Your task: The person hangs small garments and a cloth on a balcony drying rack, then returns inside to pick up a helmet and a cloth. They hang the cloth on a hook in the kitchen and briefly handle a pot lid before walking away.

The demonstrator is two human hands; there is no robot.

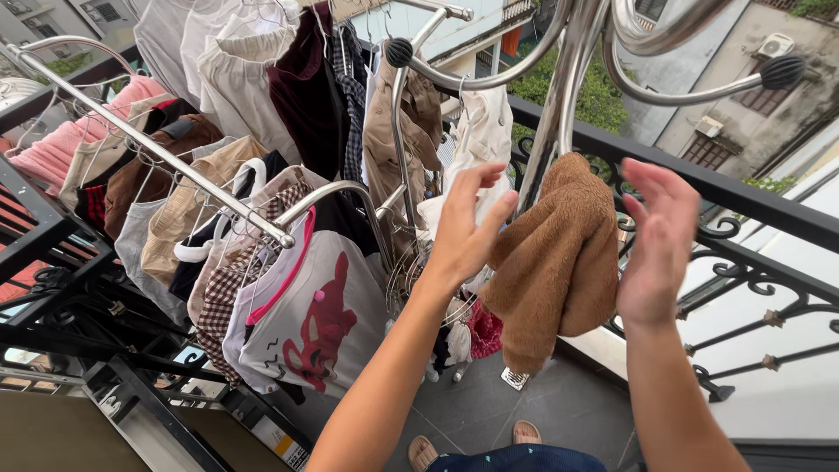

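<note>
Both hands spread, empty — my left hand [468, 227] and right hand [655, 240] flank the brown fleece garment [555, 262]; loosely draped, it could slip off.

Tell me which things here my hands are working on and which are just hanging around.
In hand: left hand and right hand, both open, either side of the brown fleece garment on the steel rack pole.

Just about: white cartoon shirt, checked shirt, pink towel, balcony railing.

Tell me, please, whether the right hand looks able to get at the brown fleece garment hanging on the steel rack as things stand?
Probably yes: the right hand is open just beside the brown fleece garment, with only air between them; the left hand flanks its other side.
</note>
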